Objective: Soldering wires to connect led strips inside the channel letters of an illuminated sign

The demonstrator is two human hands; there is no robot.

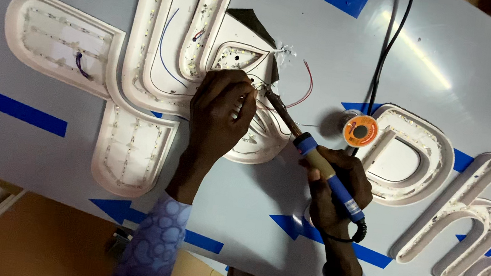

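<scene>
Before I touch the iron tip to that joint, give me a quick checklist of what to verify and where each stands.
1. Right hand grips the soldering iron by its handle, clear of the metal shaft: ok.
2. Iron tip near the wires at the left hand fingertips: ok, but fingers sit very close.
3. Left hand steadies the wire on the white channel letter: ok.
4. Solder spool within reach beside the iron: ok.
5. Solder fed to the joint: cannot tell.
6. Black cord away from the tip: ok.
</scene>
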